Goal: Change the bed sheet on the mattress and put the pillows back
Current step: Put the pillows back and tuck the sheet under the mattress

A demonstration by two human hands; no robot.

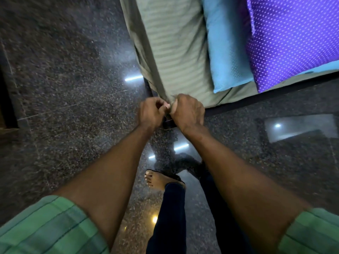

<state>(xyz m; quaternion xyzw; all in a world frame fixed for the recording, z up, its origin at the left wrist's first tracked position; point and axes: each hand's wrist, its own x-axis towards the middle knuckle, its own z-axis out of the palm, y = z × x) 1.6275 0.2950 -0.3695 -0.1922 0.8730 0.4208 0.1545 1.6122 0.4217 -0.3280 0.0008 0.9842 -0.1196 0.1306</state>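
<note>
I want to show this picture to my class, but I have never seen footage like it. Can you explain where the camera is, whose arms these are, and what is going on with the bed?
There is one picture, taken by a wide-angle camera worn on a person's head, looking down. No machine is involved: the two arms are the wearer's own. The left hand and right hand meet at the corner of the bed, and both pinch the grey-green striped sheet, apparently pulling or tucking it over the mattress corner. On the bed lie a light blue pillow and, partly on top of it, a purple dotted pillow. Below are the polished dark stone floor, which mirrors ceiling lights, one bare foot and dark trouser legs. The picture is a little blurred from movement.
</note>
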